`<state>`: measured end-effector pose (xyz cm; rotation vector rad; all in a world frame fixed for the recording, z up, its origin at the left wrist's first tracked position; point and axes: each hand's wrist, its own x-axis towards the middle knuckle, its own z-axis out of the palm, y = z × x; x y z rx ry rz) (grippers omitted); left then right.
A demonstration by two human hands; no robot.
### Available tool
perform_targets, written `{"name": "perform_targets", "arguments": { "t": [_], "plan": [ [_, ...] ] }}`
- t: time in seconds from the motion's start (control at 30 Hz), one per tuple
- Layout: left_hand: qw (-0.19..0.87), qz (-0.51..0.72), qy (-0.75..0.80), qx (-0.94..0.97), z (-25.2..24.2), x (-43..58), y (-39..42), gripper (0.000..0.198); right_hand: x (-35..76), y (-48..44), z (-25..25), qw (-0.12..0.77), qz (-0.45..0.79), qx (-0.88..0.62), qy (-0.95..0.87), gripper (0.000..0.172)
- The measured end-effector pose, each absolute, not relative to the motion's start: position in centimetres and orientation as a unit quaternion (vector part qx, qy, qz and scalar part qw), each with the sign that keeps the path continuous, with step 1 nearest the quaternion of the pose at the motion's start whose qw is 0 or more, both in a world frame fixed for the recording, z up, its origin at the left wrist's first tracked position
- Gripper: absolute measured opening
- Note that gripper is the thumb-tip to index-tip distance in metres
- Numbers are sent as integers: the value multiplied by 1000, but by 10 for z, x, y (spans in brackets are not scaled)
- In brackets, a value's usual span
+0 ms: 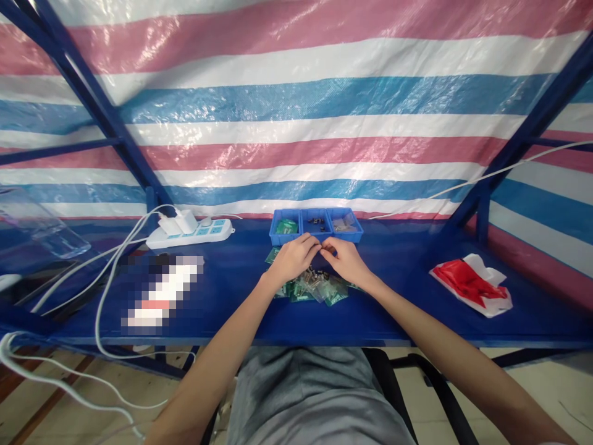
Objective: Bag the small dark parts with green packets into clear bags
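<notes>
Left hand (293,258) and right hand (345,259) meet fingertip to fingertip, pinching something too small to identify. Beneath them lies a heap of small green circuit boards (311,288); beyond them, a blue three-compartment plastic tray (316,233). Steady, close fingertips suit such tiny pieces.

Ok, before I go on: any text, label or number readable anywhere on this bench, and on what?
None can be read.
Pixelated object: blurred out, unreadable.
White power strip: any markings too small to read.
Red and white bag: no lettering legible.
Blue compartment tray and green parts by the hands: no readable print.
</notes>
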<state>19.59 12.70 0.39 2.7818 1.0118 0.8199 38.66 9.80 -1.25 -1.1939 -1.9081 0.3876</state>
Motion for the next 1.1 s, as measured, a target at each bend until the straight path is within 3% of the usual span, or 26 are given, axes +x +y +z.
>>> {"name": "perform_targets", "arguments": {
  "t": [0.4,0.57,0.77,1.1],
  "plan": [
    [90,267,306,910,11,194,125,30,387,95,-10,397,99,-464,-786,18],
    [47,243,324,913,9,194,125,17,388,96,-8,416,123,-465,-772,14],
    [18,236,328,915,4,195,128,26,388,94,-6,440,150,-459,-757,10],
    [6,237,320,917,4,196,127,19,384,91,-4,464,133,-428,-765,10]
  ]
}}
